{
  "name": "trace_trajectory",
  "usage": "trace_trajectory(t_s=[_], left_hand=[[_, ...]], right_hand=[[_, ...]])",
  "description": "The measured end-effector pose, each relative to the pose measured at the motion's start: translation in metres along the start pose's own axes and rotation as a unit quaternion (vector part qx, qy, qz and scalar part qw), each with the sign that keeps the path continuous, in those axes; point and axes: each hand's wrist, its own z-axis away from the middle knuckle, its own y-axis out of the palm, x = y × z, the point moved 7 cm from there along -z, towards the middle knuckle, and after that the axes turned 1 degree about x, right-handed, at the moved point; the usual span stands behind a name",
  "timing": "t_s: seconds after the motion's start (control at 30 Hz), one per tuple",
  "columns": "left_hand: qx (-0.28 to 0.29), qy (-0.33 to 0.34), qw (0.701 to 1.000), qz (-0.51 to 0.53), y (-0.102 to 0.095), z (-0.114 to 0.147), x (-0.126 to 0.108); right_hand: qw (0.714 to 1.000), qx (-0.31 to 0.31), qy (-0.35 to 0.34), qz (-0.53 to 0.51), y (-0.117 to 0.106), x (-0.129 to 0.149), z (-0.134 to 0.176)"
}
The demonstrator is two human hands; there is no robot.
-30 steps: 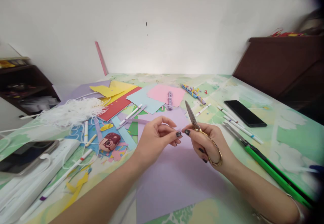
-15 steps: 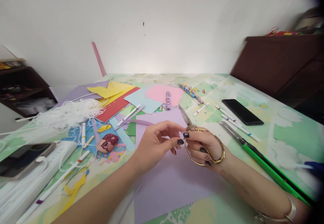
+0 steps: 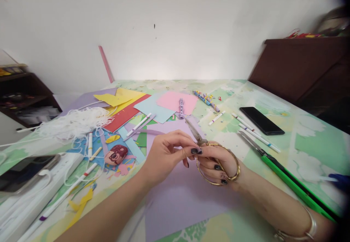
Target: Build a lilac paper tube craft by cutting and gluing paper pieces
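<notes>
My right hand [image 3: 218, 160] has its fingers through a pair of scissors [image 3: 198, 134] with large gold handle loops; the blades point up and left, away from me. My left hand [image 3: 172, 152] is closed in a pinch, its thumb and fingertips meeting my right index fingertip. Whatever lies between those fingertips is too small to make out. Beneath both hands lies a sheet of purple paper [image 3: 186, 202]. Beyond the blade tips, a rolled purple paper tube with dark dots [image 3: 181, 108] rests on pink paper [image 3: 169, 100].
Left are tangled white string [image 3: 76, 121], a phone [image 3: 26, 171], a power strip [image 3: 60, 172], a brown-and-pink case [image 3: 116, 154] and paper scraps. Right are a black phone [image 3: 261, 120], white markers [image 3: 259, 138] and a green box cutter [image 3: 290, 180]. Decorated paper rolls [image 3: 202, 98] lie at the back.
The scissors have swung and shifted left with my right hand. My right index fingertip now meets my left thumb. The objects on the table stay in place.
</notes>
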Motion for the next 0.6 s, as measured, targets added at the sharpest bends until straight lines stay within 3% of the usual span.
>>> trace_trajectory(t_s=[0.07,0.13,0.27,0.4,0.6], left_hand=[[-0.034,-0.016,0.999,0.014,-0.005,-0.001,0.002],[-0.079,-0.039,0.995,0.037,-0.011,-0.001,0.005],[-0.119,-0.067,0.986,0.096,-0.015,-0.002,0.011],[-0.122,-0.086,0.977,0.153,-0.012,-0.001,0.014],[-0.111,-0.091,0.972,0.185,-0.008,0.000,0.015]], right_hand=[[0.992,-0.064,-0.066,0.089,-0.006,0.010,0.002],[0.958,-0.144,-0.130,0.212,-0.012,0.023,0.008],[0.830,-0.262,-0.220,0.441,-0.010,0.041,0.021],[0.726,-0.284,-0.279,0.561,0.001,0.043,0.027],[0.647,-0.301,-0.307,0.629,0.006,0.039,0.029]])
